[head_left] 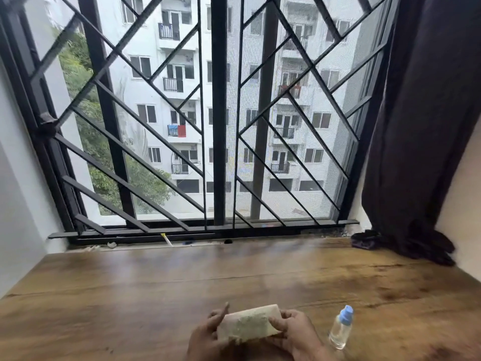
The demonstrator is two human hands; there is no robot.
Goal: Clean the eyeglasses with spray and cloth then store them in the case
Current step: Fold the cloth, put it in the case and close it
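1. We hold the case (248, 325) between both hands, low and near us, lifted just above the wooden table (130, 295).
2. The case is a pale cream oblong with rounded corners and a rough, speckled surface. Its long side runs from one hand to the other, and the right end is tilted slightly up and away. It looks closed, and we cannot see glasses.
3. Our left hand (205, 334) grips the left end. Its fingers (221, 312) curl behind the case, and one fingertip pokes up past the top edge.
4. Our right hand (294, 332) grips the right end, its fingers (278, 321) bent over the front face.
5. Just outside the right fingers, not touching them, a clear spray bottle (341, 327) with a blue cap stands on the table.
6. Far beyond the fingertips is a black window grille (218, 113), and a dark curtain (421, 126) hangs to its right.
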